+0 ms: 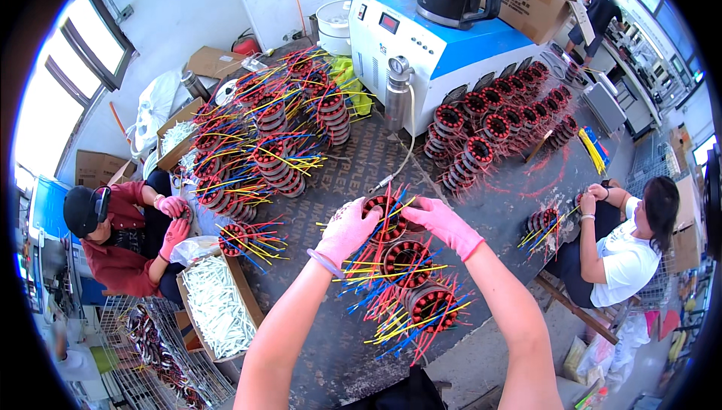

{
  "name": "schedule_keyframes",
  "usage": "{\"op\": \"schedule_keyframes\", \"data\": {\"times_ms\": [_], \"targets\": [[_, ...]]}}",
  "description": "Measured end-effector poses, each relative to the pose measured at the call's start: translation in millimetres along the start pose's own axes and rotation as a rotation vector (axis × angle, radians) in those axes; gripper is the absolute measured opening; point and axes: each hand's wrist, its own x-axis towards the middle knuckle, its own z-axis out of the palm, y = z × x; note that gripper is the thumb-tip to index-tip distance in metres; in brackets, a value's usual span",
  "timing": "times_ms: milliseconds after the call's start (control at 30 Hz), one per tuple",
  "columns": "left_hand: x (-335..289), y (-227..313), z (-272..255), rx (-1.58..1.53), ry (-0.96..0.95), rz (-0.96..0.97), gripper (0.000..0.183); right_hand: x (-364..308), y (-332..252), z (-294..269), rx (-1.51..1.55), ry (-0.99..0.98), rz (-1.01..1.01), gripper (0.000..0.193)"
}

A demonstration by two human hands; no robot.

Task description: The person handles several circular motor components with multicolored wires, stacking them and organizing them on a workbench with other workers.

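A wound stator (385, 204) is held above the dark table (297, 297), between two pink-gloved hands, at the far end of a row of similar ringed pieces. Its left rim is clamped by the bent fingers of the left hand (350, 229); at its right rim the fingers of the right hand (442, 223) are set, but whether they are pinched on a lead or merely rested there cannot be told. Just nearer, the middle stator stack (406, 263) and the nearest stator stack (435, 309) are crossed by loose red, blue and yellow leads, so a lead could be snagged and a stack dragged or toppled if the held piece were pulled sideways. Thin wires could also be bent or nicked by a tight grip, and colours confused where they are tangled. The air hose (411, 151), ending close beyond the hands, could be caught by a forearm.
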Motion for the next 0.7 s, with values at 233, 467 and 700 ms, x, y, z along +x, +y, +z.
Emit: {"op": "schedule_keyframes", "data": {"times_ms": [233,467,700], "targets": [[-1,0,3,0.047,0.023,-0.021,0.042,3,0,0,-0.15,-0.032,-0.014,0.032],[-1,0,3,0.226,-0.098,-0.061,0.06,-9,-7,-2,-0.479,0.069,-0.045,0.038],[-29,-11,-8,0.121,0.083,-0.043,0.081,-22,-10,-11,-0.477,0.21,-0.065,0.054]]}}
